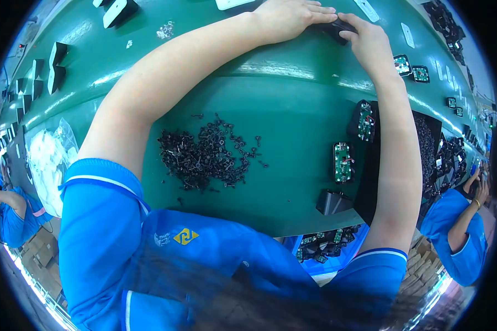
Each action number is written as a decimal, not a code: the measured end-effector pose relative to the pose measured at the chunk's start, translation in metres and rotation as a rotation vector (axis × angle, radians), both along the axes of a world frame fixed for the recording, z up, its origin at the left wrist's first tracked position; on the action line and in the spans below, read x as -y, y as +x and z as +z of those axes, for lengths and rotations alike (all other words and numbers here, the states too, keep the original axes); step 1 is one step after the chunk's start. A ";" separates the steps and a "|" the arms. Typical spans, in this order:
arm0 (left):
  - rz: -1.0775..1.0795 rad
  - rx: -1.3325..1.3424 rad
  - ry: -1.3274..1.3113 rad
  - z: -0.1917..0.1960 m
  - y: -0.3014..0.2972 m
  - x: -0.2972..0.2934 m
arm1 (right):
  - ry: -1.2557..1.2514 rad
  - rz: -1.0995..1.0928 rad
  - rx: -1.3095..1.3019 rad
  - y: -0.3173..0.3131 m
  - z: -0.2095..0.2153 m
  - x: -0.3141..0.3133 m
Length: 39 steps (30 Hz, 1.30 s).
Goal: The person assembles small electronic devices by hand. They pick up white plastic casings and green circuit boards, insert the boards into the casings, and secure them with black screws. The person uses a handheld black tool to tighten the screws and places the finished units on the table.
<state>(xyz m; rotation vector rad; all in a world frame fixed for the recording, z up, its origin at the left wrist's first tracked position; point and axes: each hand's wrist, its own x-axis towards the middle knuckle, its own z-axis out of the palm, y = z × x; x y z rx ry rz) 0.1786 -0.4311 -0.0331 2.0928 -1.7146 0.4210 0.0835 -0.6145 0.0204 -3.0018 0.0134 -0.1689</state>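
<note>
Both my arms reach out to the far side of the green table. A black plastic housing (pixel 337 33) lies between my hands, partly covered by the fingers. My right hand (pixel 370 44) grips it from the right, thumb and forefinger bent around its edge. Fingers stretched out and side by side, my left hand (pixel 286 21) lies flat with its tips at the housing's upper edge. A loose pile of small black screw-like parts (pixel 204 157) sits between my forearms. Beside my right forearm are a black housing with a green circuit board (pixel 343 163), a similar one (pixel 364 121) and a plain dark housing (pixel 332 203).
White-and-black housings (pixel 119 12) stand along the left and far table (pixel 292 110). A clear bag with white pieces (pixel 49 160) is at the left edge. Below the near edge, a blue bin (pixel 337 263) holds circuit-board parts. People in blue sit at both sides.
</note>
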 end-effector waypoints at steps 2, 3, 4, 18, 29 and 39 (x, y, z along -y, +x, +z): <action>-0.009 0.033 -0.012 0.002 -0.002 0.001 | -0.039 0.020 0.021 -0.002 -0.003 -0.001; -0.009 0.021 -0.055 0.000 -0.002 0.003 | -0.061 0.035 0.034 -0.002 -0.004 -0.001; -0.009 0.009 -0.097 -0.003 -0.003 0.005 | 0.039 0.030 0.021 0.000 -0.006 0.003; 0.381 -0.565 0.097 0.028 0.024 0.062 | 0.842 -0.265 0.332 0.006 0.024 0.067; 0.647 -0.573 0.356 0.067 0.024 0.049 | 0.887 -0.150 0.596 -0.029 0.090 0.010; 0.093 0.235 -0.783 0.201 -0.155 -0.185 | 0.927 -0.025 0.606 -0.130 0.135 -0.076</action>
